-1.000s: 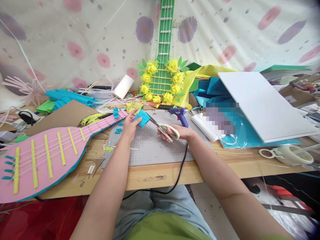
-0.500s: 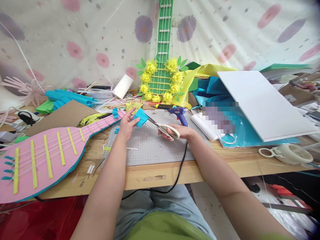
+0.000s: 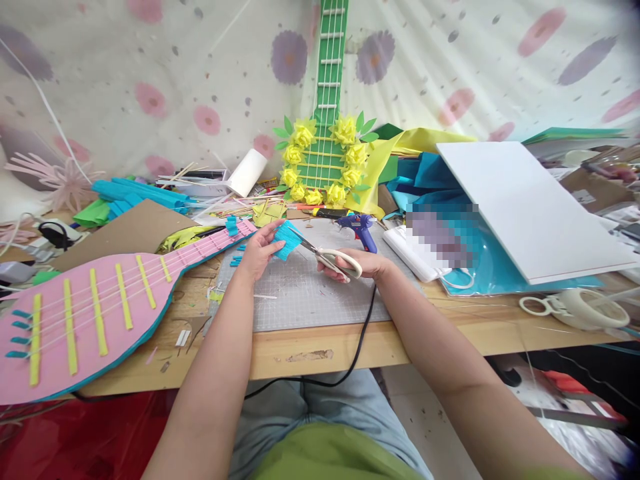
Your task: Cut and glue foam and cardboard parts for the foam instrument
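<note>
My left hand (image 3: 261, 252) pinches a small piece of bright blue crepe paper (image 3: 287, 241) above the grey cutting mat (image 3: 300, 310). In my right hand (image 3: 367, 263) is a pair of scissors (image 3: 339, 262) with cream handles. Their blades are apart and point left, with the tips at the paper's upper right part. To the left lies a pink paper lute (image 3: 110, 300) with yellow strips and white strings. Short blue rolls (image 3: 237, 257) rest on the mat beside my left hand.
A blue glue gun (image 3: 361, 228) stands behind my right hand, and a black cable (image 3: 364, 333) hangs over the table edge. A green instrument with yellow flowers (image 3: 325, 157) leans at the back. On the right are a white board (image 3: 530, 207) and a tape dispenser (image 3: 590, 310).
My left hand has shifted slightly right and turned, its fingers folding closer on the blue paper. The paper now overlaps the scissor tips. My right hand has barely moved.
</note>
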The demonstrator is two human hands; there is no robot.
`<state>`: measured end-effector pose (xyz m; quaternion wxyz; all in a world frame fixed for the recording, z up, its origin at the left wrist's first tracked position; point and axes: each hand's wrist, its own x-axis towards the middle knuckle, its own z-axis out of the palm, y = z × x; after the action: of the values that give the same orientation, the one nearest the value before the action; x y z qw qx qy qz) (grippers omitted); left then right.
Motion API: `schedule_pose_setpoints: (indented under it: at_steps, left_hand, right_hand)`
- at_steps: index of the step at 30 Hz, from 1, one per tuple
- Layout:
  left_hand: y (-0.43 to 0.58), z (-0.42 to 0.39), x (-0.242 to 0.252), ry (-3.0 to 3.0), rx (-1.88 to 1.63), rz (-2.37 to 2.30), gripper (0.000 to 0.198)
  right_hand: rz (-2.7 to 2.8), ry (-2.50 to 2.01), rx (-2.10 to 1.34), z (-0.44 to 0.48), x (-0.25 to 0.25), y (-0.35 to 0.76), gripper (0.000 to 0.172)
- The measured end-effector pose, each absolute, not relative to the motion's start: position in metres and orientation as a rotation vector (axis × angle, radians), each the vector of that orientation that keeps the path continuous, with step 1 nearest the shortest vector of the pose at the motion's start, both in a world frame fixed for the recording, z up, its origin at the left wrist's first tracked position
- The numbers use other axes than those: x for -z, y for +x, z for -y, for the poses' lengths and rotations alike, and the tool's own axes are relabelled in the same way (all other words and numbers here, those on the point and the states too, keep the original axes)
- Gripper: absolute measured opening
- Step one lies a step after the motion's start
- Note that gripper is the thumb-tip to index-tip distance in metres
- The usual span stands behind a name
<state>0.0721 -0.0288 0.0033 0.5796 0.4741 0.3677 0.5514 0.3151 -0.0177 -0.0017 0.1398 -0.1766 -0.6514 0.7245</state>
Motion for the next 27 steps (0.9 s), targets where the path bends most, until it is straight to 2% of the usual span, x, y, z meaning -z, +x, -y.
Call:
schedule_pose_setpoints:
  at_steps: [10,27]
  left_hand:
    - [0.067,0.0254,0.0008,1.13,-1.275,-0.854,0.053]
    - [0.0718,0.0247,0.0058,1.27,-1.209,-0.898,0.057]
  right_hand:
    - [1.865,-0.627,-2.105,0.0153,0.0013,0.3164,0.052]
    - [1.919,-0.632,-2.063,0.0191,-0.0004,0.3084,0.056]
